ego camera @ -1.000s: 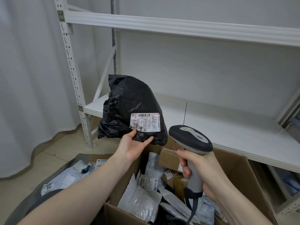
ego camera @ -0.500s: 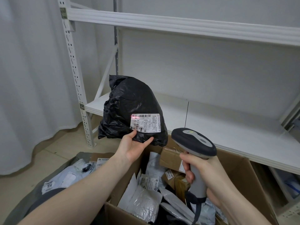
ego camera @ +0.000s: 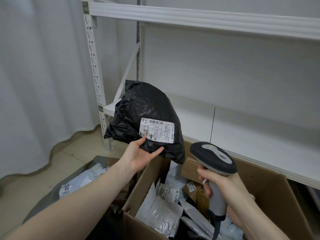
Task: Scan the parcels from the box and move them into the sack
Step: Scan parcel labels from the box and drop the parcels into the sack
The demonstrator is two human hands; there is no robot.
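Note:
My left hand (ego camera: 140,154) holds a crumpled black plastic parcel (ego camera: 145,110) up by its lower edge, thumb on the front, above the box's left side. A white shipping label (ego camera: 156,130) faces me. My right hand (ego camera: 223,186) grips the handle of a grey and black barcode scanner (ego camera: 213,157), whose head points toward the parcel from the lower right. Below both stands an open cardboard box (ego camera: 270,191) with several grey, silver and brown parcels in it. To its left lies a grey sack (ego camera: 52,196) holding several pale parcels.
A white metal shelving rack (ego camera: 97,80) stands behind the box, its lower shelf (ego camera: 251,135) just beyond the box's far edge. A white curtain (ego camera: 39,75) hangs at the left over a beige tiled floor.
The red scan line that moved across the label from right to left is gone now. The parcel and scanner stay almost in place; the view has shifted slightly.

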